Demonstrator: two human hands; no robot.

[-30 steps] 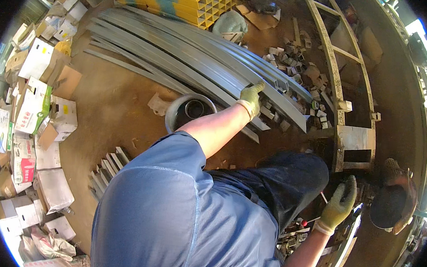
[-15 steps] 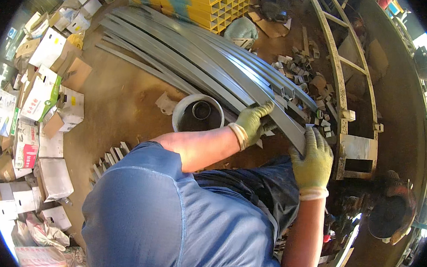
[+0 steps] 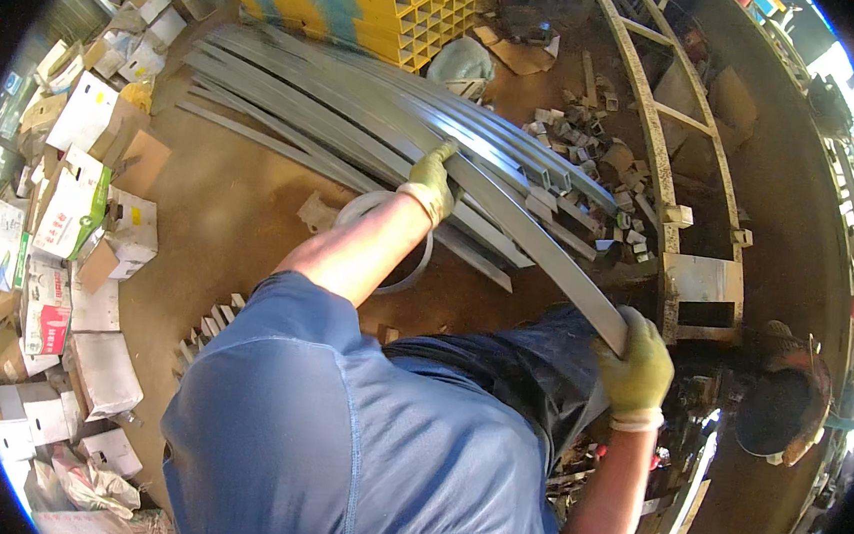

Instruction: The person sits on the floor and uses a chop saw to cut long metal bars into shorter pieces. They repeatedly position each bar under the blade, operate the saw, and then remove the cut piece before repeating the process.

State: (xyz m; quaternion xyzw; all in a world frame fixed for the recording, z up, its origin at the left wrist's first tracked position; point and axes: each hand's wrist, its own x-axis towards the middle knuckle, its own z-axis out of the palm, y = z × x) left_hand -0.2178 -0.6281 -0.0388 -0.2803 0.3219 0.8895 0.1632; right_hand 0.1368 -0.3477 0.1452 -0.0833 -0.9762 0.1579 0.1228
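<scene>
A long grey metal tube (image 3: 549, 250) slants from the far left toward my lap. At its near end, my right hand (image 3: 637, 366), in a yellowish work glove, is closed round the tube. Farther along, my left hand (image 3: 432, 183), gloved alike, grips the same tube, with its fingers partly hidden behind it. Beneath and beyond lies a stack of similar grey metal tubes (image 3: 329, 109) on the floor. Under my left forearm stands a round pale bucket (image 3: 412, 278), mostly covered by the arm.
Yellow tubes (image 3: 367, 6) are stacked at the back. Short metal offcuts (image 3: 583, 134) lie near a pale ladder-like frame (image 3: 650, 114) on the right. Cardboard boxes (image 3: 76, 199) pile up along the left. Short metal pieces (image 3: 203, 330) lie left of my body. A sack (image 3: 461, 64) sits behind the tubes.
My left hand has moved up and left along the tube, away from my right hand. The tube's near end and my right hand have come lower, closer to my body.
</scene>
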